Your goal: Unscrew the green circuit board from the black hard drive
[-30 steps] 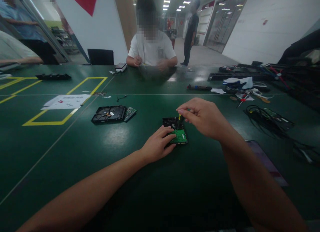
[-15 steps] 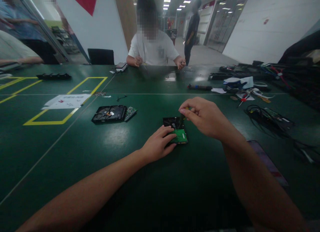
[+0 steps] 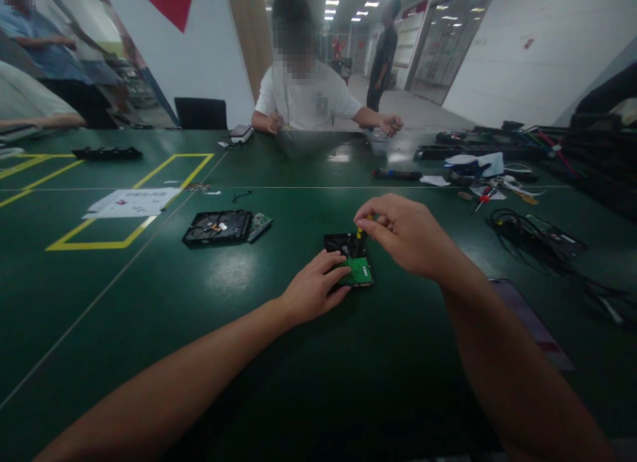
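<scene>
A small black hard drive (image 3: pixel 343 244) with a green circuit board (image 3: pixel 360 271) on top lies on the green table (image 3: pixel 249 356) in front of me. My left hand (image 3: pixel 313 289) rests on its near left edge, fingers curled over it and holding it down. My right hand (image 3: pixel 405 233) hovers just above the drive, fingers pinched on a thin yellow-handled screwdriver (image 3: pixel 359 233) that stands upright with its tip on the drive.
A second opened drive (image 3: pixel 217 226) with a loose board lies to the left. Yellow floor-tape lines and a paper sheet (image 3: pixel 130 201) are further left. Cables (image 3: pixel 535 233) and tools clutter the right side. A person in white (image 3: pixel 308 93) sits across the table.
My hands and the drive have hardly moved; the right fingers shifted slightly on the screwdriver. The person across the table has stretched an arm out to the right.
</scene>
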Tool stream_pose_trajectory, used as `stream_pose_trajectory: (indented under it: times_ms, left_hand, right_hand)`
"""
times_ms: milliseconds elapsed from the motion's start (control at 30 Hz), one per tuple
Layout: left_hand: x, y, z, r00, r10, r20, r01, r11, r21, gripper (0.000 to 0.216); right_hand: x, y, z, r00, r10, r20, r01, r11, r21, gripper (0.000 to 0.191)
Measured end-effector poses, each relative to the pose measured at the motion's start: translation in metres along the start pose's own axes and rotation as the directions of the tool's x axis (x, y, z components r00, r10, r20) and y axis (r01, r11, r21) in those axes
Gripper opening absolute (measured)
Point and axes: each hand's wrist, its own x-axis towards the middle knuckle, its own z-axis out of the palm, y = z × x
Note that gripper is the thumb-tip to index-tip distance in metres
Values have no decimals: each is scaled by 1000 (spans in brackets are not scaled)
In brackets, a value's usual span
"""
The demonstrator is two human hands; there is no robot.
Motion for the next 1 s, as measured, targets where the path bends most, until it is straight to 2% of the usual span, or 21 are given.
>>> stream_pose_trajectory:
  times_ms: [167, 300, 433, 633, 867, 1000]
  left_hand:
    - [0, 0, 0, 1000, 5, -4, -5, 1000, -7, 37]
    - [0, 1, 0, 1000, 6, -13, -6, 1000, -8, 36]
    - [1, 2, -2, 1000, -2, -7, 2, 1000, -17, 36]
    - [1, 1, -1, 1000, -4, -4, 3, 1000, -20, 36]
    - [2, 3, -2, 1000, -5, -10, 5, 1000, -19, 35]
    - [2, 3, -3, 1000, 5, -18, -6, 1000, -19, 36]
  right_hand:
    - [-2, 0, 0, 999, 41, -4, -41, 999, 25, 22]
    - [-2, 1, 2, 998, 47, -40, -48, 999, -22, 15]
    - [-1, 1, 1, 1000, 12, -14, -12, 1000, -10, 12]
    - [-1, 0, 0, 997, 74, 15, -75, 997, 13, 26]
    - [-1, 1, 2, 999, 47, -28, -47, 999, -7, 13]
    - [-1, 0, 1, 1000, 21, -11, -21, 1000, 11, 14]
